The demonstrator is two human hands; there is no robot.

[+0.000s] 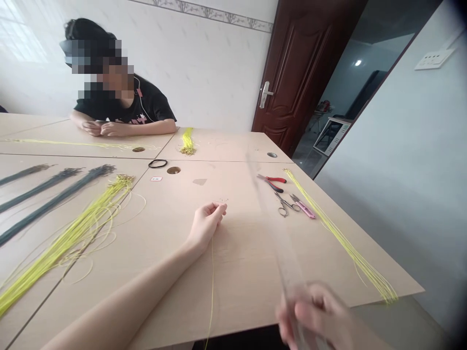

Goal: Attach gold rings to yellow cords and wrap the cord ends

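My left hand (209, 221) is closed in a pinch over the middle of the table, and a thin yellow cord (212, 291) hangs down from it past the table's front edge. At the lower right, my right hand (314, 311) is blurred by motion, with its fingers wrapped round a long clear ruler-like strip (279, 233). That strip slants up and away over the table, also blurred. Red-handled pliers (273, 183), small scissors (287, 204) and a pink-handled cutter (303, 206) lie to the right of the strip.
Yellow cords (339, 236) lie along the right edge. More yellow cords (73, 233) and dark bundles (54, 204) spread at left. A black ring (158, 164) and a yellow bunch (188, 141) lie farther back. Across the table sits a person (124, 107).
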